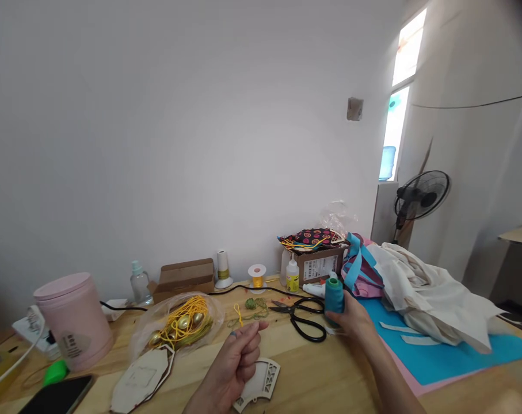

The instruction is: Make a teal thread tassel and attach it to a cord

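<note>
My right hand (349, 315) is wrapped round a teal thread spool (334, 296), which stands upright at the table's right-centre. Just left of it lie black-handled scissors (304, 316) with their blades apart. My left hand (239, 359) is closed, thumb pressed on the forefinger, a ring on one finger; whatever it may pinch is too small to make out. Partly behind that hand lies a fan-shaped wooden piece (269, 376) with cut-out triangles. A yellow cord loop (238, 313) and a small green thread bundle (251, 303) are beyond it.
At left are a pink canister (77, 322), a phone (57, 395) and a bag of yellow cords (187, 322). Along the wall stand a cardboard box (187, 276), an orange-thread spool (256, 277) and a glue bottle (292, 276). Cream cloth (429, 287) covers part of a blue sheet (468, 356) at right.
</note>
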Demonstrator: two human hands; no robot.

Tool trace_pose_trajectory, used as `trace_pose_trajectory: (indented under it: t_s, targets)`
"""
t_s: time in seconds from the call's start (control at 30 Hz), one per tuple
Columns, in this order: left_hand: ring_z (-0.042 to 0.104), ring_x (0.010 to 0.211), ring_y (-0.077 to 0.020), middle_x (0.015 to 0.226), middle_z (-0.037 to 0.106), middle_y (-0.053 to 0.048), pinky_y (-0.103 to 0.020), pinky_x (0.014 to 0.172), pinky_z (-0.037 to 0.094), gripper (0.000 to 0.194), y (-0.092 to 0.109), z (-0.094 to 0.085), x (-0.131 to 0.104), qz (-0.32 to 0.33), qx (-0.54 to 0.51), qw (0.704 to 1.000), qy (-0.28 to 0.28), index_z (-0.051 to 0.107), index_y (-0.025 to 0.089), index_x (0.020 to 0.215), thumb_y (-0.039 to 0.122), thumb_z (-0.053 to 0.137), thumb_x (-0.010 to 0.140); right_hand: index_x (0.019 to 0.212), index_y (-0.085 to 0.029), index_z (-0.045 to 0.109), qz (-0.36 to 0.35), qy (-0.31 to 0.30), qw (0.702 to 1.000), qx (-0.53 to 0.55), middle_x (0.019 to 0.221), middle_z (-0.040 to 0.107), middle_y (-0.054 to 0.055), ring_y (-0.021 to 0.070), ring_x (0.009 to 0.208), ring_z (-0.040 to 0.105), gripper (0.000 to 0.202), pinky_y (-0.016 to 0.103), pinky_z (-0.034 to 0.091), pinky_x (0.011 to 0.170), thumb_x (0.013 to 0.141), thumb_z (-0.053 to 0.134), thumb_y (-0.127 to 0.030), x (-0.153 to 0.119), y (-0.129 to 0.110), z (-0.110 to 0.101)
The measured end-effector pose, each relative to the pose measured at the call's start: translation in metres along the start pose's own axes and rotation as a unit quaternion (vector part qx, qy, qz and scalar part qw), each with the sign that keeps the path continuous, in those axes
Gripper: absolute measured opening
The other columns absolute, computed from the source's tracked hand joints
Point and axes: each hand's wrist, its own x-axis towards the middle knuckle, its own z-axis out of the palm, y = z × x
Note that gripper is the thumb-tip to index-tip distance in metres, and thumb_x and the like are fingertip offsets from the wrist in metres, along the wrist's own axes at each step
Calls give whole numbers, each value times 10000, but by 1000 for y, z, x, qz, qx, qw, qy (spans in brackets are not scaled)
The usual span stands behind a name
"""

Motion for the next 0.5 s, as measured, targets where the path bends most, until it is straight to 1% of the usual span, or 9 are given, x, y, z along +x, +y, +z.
trace_pose_trajectory:
  t_s: [0.03, 0.1, 0.17, 0.2, 0.27, 0.33, 0.4, 0.43, 0.5]
  targets:
    - [94, 336, 12, 444, 157, 134, -110, 310, 37, 338, 1, -1, 0, 8, -18, 1000, 4, 560, 96, 858, 301, 688, 622, 851, -195, 596, -21, -7, 1000, -22, 729, 631, 45, 242, 710, 590, 323, 364, 423, 662, 532, 621, -161, -1, -9, -1]
    - [112, 319, 10, 441, 162, 134, -110, 307, 40, 250, 6, -4, -3, 27, -73, 997, 18, 545, 105, 869, 242, 639, 682, 901, -223, 593, -114, -7, 990, -76, 892, 615, 61, 256, 854, 558, 395, 438, 359, 813, 535, 574, -75, -3, -30, -5]
    - [134, 303, 4, 441, 185, 127, -116, 306, 44, 111, 15, -9, -9, 62, -153, 986, 31, 526, 127, 873, 188, 514, 782, 965, -244, 579, -245, 2, 958, -151, 1003, 573, 72, 260, 963, 507, 458, 483, 253, 919, 563, 537, -28, -3, -51, -11]
    - [143, 296, -2, 440, 195, 122, -123, 304, 48, 101, 22, -11, -12, 90, -197, 976, 30, 518, 140, 869, 172, 431, 827, 991, -247, 571, -301, 2, 936, -182, 1011, 567, 75, 257, 973, 499, 465, 487, 233, 936, 585, 527, -24, -2, -58, -15]
    - [151, 291, -19, 437, 198, 111, -146, 299, 59, 232, 35, -18, -20, 156, -275, 949, 11, 504, 161, 852, 157, 273, 879, 1042, -255, 548, -363, -7, 905, -220, 1000, 575, 65, 245, 955, 507, 472, 476, 249, 939, 626, 518, -34, 1, -62, -24]
    - [141, 295, -38, 439, 173, 102, -173, 295, 70, 320, 49, -26, -27, 214, -326, 921, -23, 492, 169, 828, 147, 179, 891, 1093, -254, 519, -376, -21, 896, -235, 1000, 584, 56, 238, 937, 520, 486, 462, 284, 929, 647, 530, -61, 7, -54, -36]
    - [120, 306, -52, 450, 139, 97, -194, 296, 77, 337, 60, -35, -31, 252, -351, 900, -55, 475, 171, 801, 133, 152, 890, 1108, -242, 516, -346, -40, 910, -224, 1022, 585, 58, 242, 946, 528, 471, 435, 343, 901, 654, 562, -126, 14, -38, -50]
    - [113, 312, -57, 458, 125, 95, -200, 297, 78, 331, 65, -41, -33, 269, -356, 892, -67, 468, 172, 800, 129, 152, 889, 1094, -234, 530, -315, -52, 924, -209, 1035, 583, 63, 248, 952, 532, 447, 415, 385, 868, 654, 579, -179, 18, -28, -58]
    - [106, 322, -62, 470, 107, 92, -207, 298, 80, 309, 73, -52, -35, 299, -359, 880, -82, 459, 172, 812, 121, 164, 888, 1055, -228, 563, -214, -73, 961, -162, 1039, 586, 67, 255, 917, 559, 427, 373, 459, 768, 638, 604, -309, 25, -7, -76]
